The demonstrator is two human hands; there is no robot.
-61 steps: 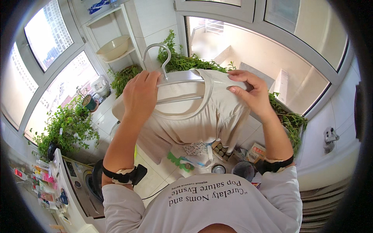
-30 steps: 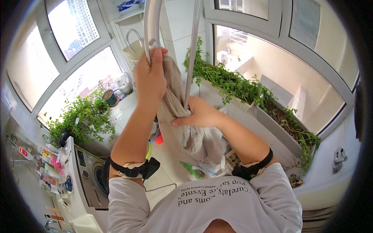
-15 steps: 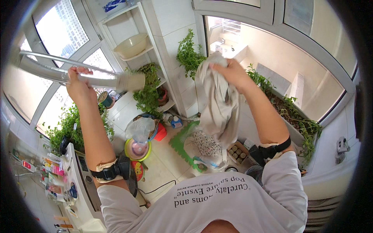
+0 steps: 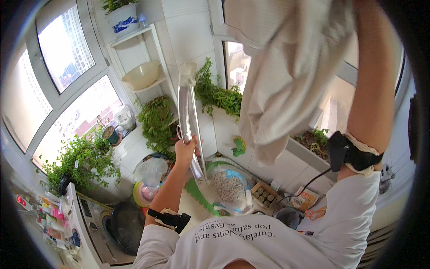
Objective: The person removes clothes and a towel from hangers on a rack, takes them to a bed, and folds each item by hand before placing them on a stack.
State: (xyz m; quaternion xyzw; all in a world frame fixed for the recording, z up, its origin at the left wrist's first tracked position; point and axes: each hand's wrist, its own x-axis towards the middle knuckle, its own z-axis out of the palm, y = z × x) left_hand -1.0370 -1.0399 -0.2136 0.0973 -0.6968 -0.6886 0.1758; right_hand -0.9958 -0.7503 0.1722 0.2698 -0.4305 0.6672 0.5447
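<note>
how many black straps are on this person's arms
2: one black strap around the left arm, another black strap around the right arm. The white sleeves could hide more.

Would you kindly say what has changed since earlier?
The beige fabric shirt came off the silver metal hanger and moved up and right. The left hand still holds the hanger, now near upright; the right hand has left view. The cream rounded bowl stayed put.
</note>
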